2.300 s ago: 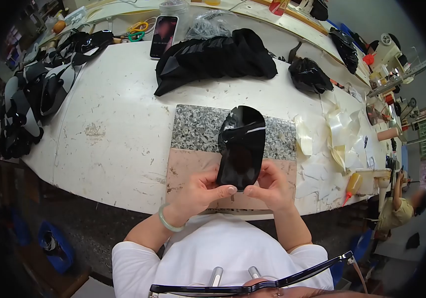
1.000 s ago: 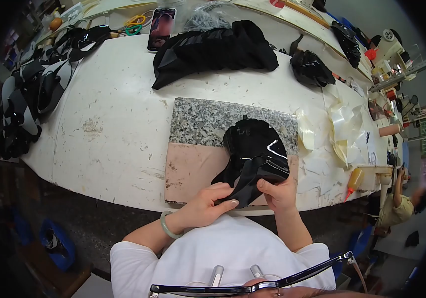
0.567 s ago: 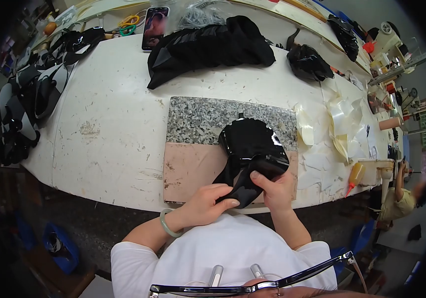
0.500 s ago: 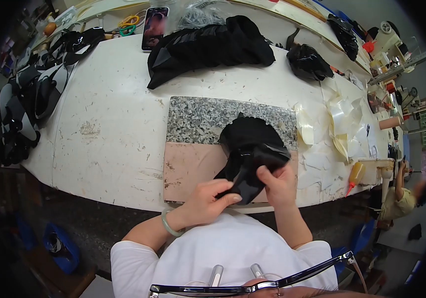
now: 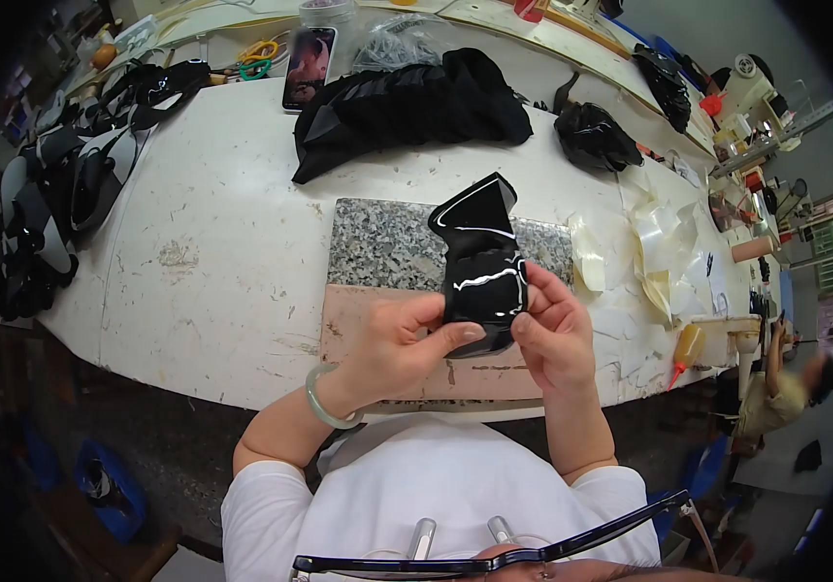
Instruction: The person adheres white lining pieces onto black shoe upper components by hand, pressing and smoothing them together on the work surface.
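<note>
A glossy black piece [image 5: 479, 276] is held up between both hands, above a board [image 5: 387, 238] that is speckled grey stone at the back and pinkish at the front. My left hand [image 5: 411, 339] pinches its lower left edge, thumb on top. On the lower right edge, my right hand [image 5: 554, 330] grips with thumb and fingers. The piece's upper end is folded and points away from me. Its underside is hidden.
Behind the board lies a row of black pieces [image 5: 411, 112], beside a propped phone [image 5: 310, 68]. Black and grey parts [image 5: 52, 213] are heaped at left. Right are translucent scraps [image 5: 659, 252], a yellow bottle [image 5: 688, 349] and a seated person [image 5: 775, 393].
The black piece has been turned and lifted, its glossy face now up and its folded end pointing away. Both hands have moved up and hold its lower edges.
</note>
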`<state>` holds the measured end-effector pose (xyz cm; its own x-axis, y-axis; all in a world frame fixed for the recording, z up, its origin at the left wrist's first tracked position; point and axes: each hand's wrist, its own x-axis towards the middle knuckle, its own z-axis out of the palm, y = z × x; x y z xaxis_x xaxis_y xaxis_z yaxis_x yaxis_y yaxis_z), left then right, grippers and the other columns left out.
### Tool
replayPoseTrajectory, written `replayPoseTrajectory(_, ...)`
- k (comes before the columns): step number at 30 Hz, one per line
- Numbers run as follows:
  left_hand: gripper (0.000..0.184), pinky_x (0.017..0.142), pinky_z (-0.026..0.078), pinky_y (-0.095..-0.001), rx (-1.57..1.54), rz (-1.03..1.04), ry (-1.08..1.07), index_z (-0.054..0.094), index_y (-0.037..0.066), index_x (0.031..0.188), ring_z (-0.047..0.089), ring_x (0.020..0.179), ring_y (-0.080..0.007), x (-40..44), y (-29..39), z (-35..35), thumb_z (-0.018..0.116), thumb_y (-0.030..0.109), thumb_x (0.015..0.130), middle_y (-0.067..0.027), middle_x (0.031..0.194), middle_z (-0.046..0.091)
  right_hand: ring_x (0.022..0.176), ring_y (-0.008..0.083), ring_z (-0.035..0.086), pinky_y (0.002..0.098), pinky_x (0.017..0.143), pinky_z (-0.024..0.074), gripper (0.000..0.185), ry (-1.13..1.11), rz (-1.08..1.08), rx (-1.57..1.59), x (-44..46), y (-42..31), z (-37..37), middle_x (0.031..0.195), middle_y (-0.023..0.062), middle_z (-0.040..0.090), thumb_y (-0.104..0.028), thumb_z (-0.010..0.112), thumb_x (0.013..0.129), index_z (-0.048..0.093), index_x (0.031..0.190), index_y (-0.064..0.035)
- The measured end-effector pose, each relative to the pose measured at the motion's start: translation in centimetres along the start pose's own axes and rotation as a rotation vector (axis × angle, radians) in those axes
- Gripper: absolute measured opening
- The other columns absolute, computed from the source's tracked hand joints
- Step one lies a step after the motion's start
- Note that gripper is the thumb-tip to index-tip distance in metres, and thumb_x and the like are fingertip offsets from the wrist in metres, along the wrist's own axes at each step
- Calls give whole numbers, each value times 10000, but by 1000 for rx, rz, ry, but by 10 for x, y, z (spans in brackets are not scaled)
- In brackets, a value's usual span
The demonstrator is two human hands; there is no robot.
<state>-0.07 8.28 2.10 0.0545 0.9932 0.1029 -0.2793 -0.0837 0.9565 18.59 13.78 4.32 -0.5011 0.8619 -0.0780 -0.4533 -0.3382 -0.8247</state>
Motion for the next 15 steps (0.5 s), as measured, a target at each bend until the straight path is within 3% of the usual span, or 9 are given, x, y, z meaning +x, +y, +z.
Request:
replayPoseTrajectory(5, 213, 684, 489, -195, -108, -124, -147, 644, -23, 1024, 569, 780, -27, 13, 13, -3, 692, 104, 860, -30, 845, 670, 1005, 174, 608, 296, 883, 490, 578, 34, -94, 68, 19, -13, 2, 1111, 152, 611, 17, 639, 851, 341, 1333, 126)
replayPoseTrajectory(6, 203, 689, 482, -189, 54, -75, -204, 642, -47, 1017, 590, 790, -46, 15, 23, -6, 683, 82, 865, -28, 873, 673, 1004, 173, 608, 293, 883, 490, 576, 38, -87, 63, 21, -14, 3, 1113, 153, 611, 14, 637, 855, 340, 1335, 126)
replayPoseTrajectory(12, 152, 602, 472, -176, 286, -38, -26, 661, -41, 925, 586, 706, -26, 18, 19, -10, 691, 92, 858, -24, 773, 672, 1014, 169, 609, 275, 881, 492, 554, 5, -6, -29, 28, -19, 6, 1120, 159, 617, 7, 625, 868, 352, 1336, 119)
replayPoseTrajectory(15, 155, 557, 457, -179, 256, -23, 49, 663, -34, 923, 563, 658, -21, 24, 19, -10, 685, 108, 866, -11, 743, 661, 1010, 169, 615, 278, 875, 500, 525, -33, 8, -137, 30, -22, 13, 1115, 159, 623, 11, 626, 866, 379, 1317, 115)
